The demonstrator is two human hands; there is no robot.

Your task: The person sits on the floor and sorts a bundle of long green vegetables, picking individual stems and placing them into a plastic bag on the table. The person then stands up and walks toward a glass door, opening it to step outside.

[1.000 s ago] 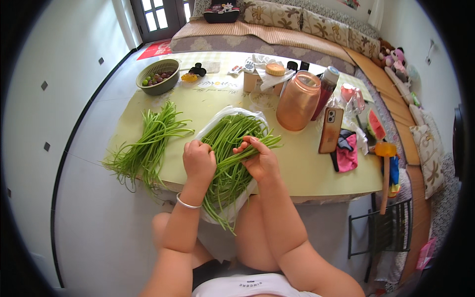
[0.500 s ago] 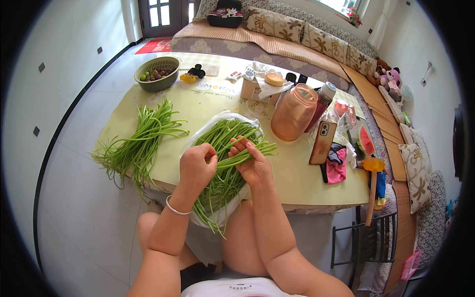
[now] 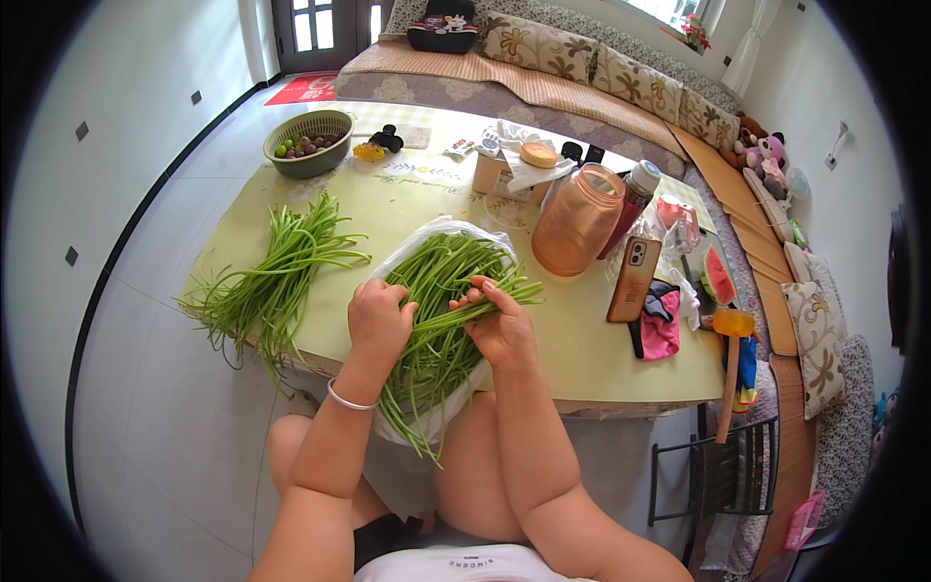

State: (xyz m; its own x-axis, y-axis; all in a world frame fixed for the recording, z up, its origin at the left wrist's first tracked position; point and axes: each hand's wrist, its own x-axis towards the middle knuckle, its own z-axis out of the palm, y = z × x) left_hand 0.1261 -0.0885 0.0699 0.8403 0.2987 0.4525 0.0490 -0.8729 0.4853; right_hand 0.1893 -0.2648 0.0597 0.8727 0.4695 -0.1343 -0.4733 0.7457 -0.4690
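While the right hand (image 3: 502, 325) closes around a small bundle of slim green stems (image 3: 525, 294), gripping it between thumb and curled fingers, the left hand (image 3: 376, 318) is just beside it with fingers bent inward; whether it pinches a stem, I cannot tell. Beneath both hands, more smooth, stringy greens (image 3: 415, 373) lie in a thin, crinkled white plastic bag (image 3: 415, 236) at the desk's near edge, some drooping over it. To the left, 1 loose heap (image 3: 281, 264) spreads leafy, tangled tips on the pale yellow desk (image 3: 572, 364). A translucent, peach-coloured jar (image 3: 574, 233), round-shouldered and open-mouthed, stands behind on the right, partly covering a dark red bottle (image 3: 630, 202). A ribbed green basket (image 3: 325, 165) holds round grapes (image 3: 305, 146). The hands hide part of the stems; the bag's underside is out of sight, and the clear plastic clutter (image 3: 676, 233) is hard to make out.
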